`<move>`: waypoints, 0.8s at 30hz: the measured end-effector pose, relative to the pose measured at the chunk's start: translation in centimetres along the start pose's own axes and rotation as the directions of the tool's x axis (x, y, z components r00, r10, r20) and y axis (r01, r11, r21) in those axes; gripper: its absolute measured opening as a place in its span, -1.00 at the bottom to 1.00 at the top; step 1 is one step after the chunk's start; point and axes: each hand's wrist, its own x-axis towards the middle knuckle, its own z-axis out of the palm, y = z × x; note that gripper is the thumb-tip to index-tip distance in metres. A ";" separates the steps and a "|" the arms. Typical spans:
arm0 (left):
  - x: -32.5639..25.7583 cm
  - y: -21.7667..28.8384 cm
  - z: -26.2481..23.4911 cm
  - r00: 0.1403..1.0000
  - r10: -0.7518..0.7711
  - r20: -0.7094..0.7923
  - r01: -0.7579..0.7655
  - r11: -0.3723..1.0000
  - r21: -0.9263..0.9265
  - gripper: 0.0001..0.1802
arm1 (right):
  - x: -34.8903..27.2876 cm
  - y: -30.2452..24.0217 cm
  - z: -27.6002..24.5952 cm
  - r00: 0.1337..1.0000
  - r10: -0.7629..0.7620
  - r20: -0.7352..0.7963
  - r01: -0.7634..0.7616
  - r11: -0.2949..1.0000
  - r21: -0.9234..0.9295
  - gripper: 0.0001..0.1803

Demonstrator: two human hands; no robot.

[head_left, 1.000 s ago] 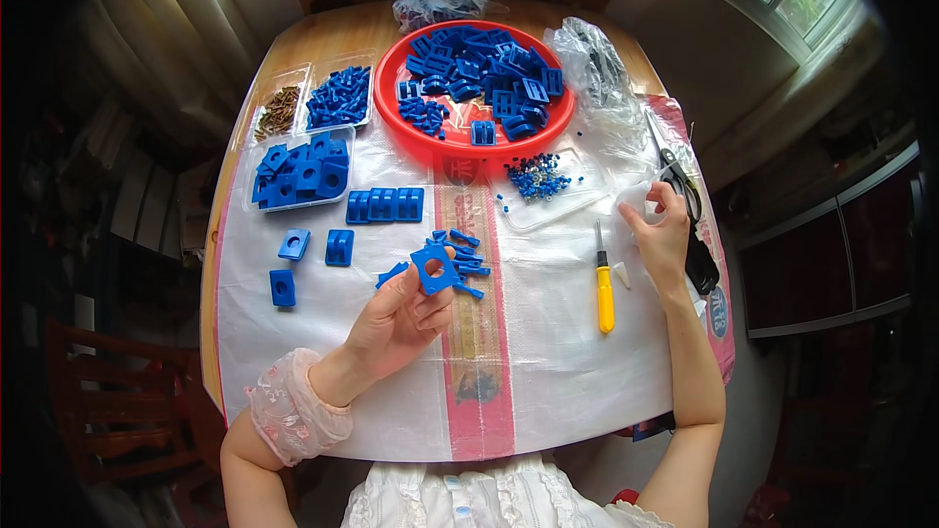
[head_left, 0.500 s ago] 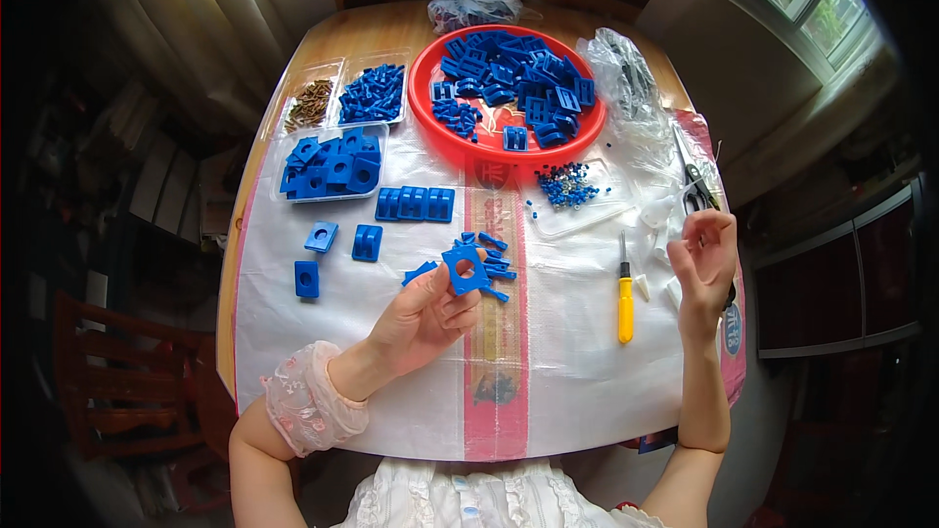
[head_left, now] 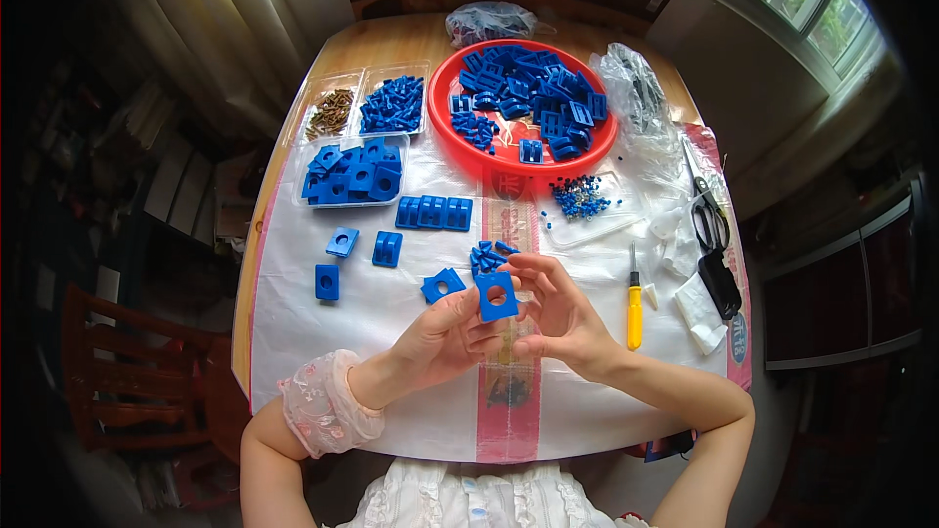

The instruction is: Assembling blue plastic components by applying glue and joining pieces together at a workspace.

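Observation:
My left hand (head_left: pixel 435 340) grips a blue square plate with a round hole (head_left: pixel 500 313), thumb in front and fingers behind, raised above the middle of the table. Close by the plate's right side is my right hand (head_left: pixel 567 328), its fingers curved and apart with nothing seen in them; whether a fingertip touches the plate, I cannot tell. Just beyond the hands lies a small pile of blue pegs (head_left: pixel 485 257), partly hidden. Left of the plate, a couple of similar holed plates (head_left: pixel 430 288) overlap on the white sheet.
A red round tray (head_left: pixel 440 142) of blue parts stands at the back. Clear boxes hold blue plates (head_left: pixel 342 176), blue pegs (head_left: pixel 393 103) and brown screws (head_left: pixel 331 113). Toward the right lie a yellow-handled screwdriver (head_left: pixel 635 318), black scissors (head_left: pixel 711 220) and small beads (head_left: pixel 577 198).
My right hand has swung in from the right side of the table to the held plate. The left hand still holds the plate, and the whole view has shifted slightly.

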 end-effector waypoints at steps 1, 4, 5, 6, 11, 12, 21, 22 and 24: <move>0.0 0.0 0.1 1.000 -0.008 -0.005 0.008 1.000 0.003 -0.45 | 0.6 0.4 0.4 1.000 0.003 0.009 -0.004 0.998 0.068 -0.05; -0.2 0.2 0.3 0.999 -0.020 -0.029 0.020 1.000 0.001 -0.49 | 1.1 0.0 1.8 0.993 0.119 -0.021 -0.112 0.970 0.214 -0.16; -0.3 0.2 0.3 0.999 -0.023 -0.039 0.023 1.000 -0.004 -0.51 | 1.2 0.0 2.1 0.986 0.165 -0.022 -0.153 0.953 0.261 -0.19; -0.3 0.1 0.0 1.000 -0.009 -0.021 0.009 1.000 -0.025 -0.54 | 1.3 0.3 2.2 0.987 0.153 -0.038 -0.138 0.956 0.261 -0.22; -0.2 0.0 -0.3 0.997 0.021 0.075 -0.013 0.995 -0.104 -0.61 | 1.8 0.7 2.5 0.989 0.118 -0.092 -0.085 0.949 0.305 -0.35; -0.2 0.0 -0.3 0.997 0.024 0.075 -0.016 0.994 -0.107 -0.62 | 1.8 0.4 2.7 0.985 0.148 -0.088 -0.111 0.937 0.332 -0.33; -0.4 0.2 -0.1 0.999 0.003 0.052 0.003 0.993 -0.119 -0.63 | 1.9 0.0 3.1 0.976 0.210 -0.052 -0.170 0.895 0.413 -0.27; -0.4 0.3 -0.1 0.999 0.000 0.048 0.006 0.994 -0.113 -0.63 | 1.9 0.1 3.0 0.975 0.216 -0.044 -0.179 0.893 0.414 -0.27; -0.5 0.3 0.0 0.999 -0.003 0.054 0.009 0.994 -0.106 -0.64 | 1.9 0.3 2.9 0.978 0.207 -0.041 -0.173 0.897 0.407 -0.27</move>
